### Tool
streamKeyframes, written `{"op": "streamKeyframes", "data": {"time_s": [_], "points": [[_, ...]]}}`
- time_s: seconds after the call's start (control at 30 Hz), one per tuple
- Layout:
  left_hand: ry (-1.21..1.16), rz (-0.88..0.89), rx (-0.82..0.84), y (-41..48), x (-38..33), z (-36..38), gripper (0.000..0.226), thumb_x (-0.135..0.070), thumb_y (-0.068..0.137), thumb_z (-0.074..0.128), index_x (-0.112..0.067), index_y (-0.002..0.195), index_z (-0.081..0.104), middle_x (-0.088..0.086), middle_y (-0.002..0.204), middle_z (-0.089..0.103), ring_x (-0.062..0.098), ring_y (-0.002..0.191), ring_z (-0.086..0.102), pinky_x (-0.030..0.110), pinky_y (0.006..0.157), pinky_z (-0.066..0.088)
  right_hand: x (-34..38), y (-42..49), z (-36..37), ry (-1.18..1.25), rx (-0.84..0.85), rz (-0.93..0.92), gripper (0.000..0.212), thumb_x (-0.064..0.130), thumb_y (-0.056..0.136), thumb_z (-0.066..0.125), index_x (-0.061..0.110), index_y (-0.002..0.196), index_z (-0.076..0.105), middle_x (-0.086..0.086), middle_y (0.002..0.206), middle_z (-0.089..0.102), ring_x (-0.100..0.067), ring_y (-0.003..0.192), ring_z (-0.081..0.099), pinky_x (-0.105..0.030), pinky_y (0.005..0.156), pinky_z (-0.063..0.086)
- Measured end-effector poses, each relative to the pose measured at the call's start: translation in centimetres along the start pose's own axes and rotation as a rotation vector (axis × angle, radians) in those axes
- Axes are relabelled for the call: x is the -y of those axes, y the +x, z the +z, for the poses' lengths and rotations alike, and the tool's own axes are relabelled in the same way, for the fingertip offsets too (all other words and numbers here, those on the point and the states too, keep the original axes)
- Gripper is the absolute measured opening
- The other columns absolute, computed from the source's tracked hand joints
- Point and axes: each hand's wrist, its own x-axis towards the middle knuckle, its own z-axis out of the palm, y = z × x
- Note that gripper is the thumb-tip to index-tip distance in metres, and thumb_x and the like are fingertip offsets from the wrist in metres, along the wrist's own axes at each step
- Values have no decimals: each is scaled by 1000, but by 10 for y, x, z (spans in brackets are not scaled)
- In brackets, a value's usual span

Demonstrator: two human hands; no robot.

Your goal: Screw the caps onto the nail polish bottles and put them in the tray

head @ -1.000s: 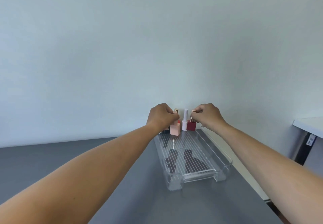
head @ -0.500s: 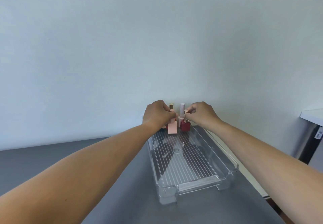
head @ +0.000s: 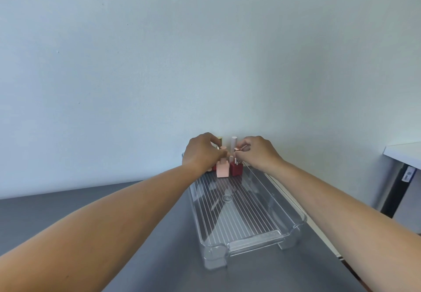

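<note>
Both grips meet at the far end of the tray [head: 298,218], which sits on the grey tabletop [head: 136,234].

The right grip [head: 257,155] is clamped, thumb against forefinger, on a small pink cap [head: 237,149]. Straight below that cap, and apart from it, the red bottle [head: 236,169] stands upright on the tray floor with its thin neck bare.

The left grip [head: 204,152] is curled, its fingertips right at the top of the pink bottle [head: 222,169]. That bottle stands upright just below the fingertips, close against the red bottle's side. The hand hides whether the fingers clamp on it, so we cannot tell.

Between the two grips and behind them rises a tall white cap [head: 234,143]. Behind the left grip's fingers we see a gold cap [head: 219,139], and a second pink cap [head: 223,147] peeks out just above the fingertips. Under the left grip a red sliver [head: 214,167] of another bottle shows.

We count one tray, two grips and two bottles in full view, one pink and one red, plus part of a third. There are four caps: two pink, one white, one gold. Whatever carries the white and gold caps is hidden from us.
</note>
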Motion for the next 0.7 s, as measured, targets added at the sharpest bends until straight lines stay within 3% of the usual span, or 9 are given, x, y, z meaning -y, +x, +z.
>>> {"op": "streamKeyframes", "data": {"time_s": [0.13,0.27,0.47,0.6,0.7], "points": [[-21,4,-2,-1,2,0,17,-29,77,82,-22,87,69,-1,84,74,20,72,74,44,69,63,-1,0,2,-3,-34,-13,8,29,83,71,30,76,66,5,87,70,-13,87,65,-28,72,49],[-27,14,-8,-1,1,1,14,-26,79,79,-20,87,69,2,86,74,20,77,73,44,69,63,-2,1,4,-8,-54,-3,7,30,83,71,28,77,68,4,90,72,-13,88,65,-31,78,52],[-5,25,-11,0,2,4,13,-26,80,77,-21,89,69,2,88,74,19,81,72,44,70,62,-3,4,5,-12,-67,6,7,31,82,71,27,77,69,5,88,71,-12,86,66,-30,75,52],[-32,17,2,-1,1,3,20,-28,78,79,-22,93,68,1,92,73,19,79,73,44,68,63,-4,3,4,0,-50,4,6,31,81,73,26,82,69,7,86,70,-12,85,66,-29,73,52],[-54,22,10,-5,-2,-4,23,-30,78,80,-25,95,67,-5,88,71,16,76,73,44,69,63,-2,0,-1,7,-53,16,18,35,80,74,24,93,70,8,88,68,-12,88,65,-26,71,48]]}}
